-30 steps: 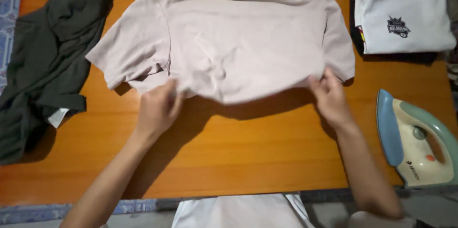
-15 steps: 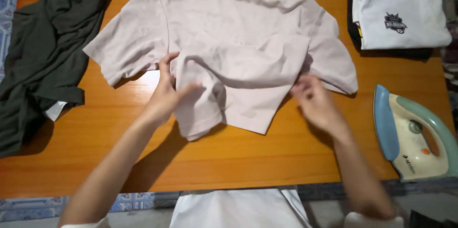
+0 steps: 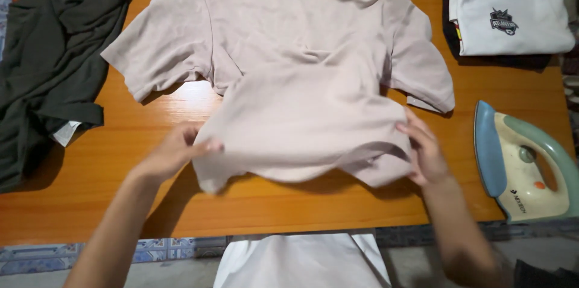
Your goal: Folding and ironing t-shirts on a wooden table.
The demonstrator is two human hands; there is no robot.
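A beige T-shirt lies spread on the orange table. The left hand and right hand each pinch its lower hem. Right of the shirt stands an iron; left, a dark garment.

A soft, matt beige cotton T-shirt, lightly creased, lies on a desk of polished orange-brown wood whose glossy varnish catches the light. Beside it sit a dark green cloth garment, crumpled and dull, a smooth white folded jersey, and an iron in shiny cream and blue-green plastic.
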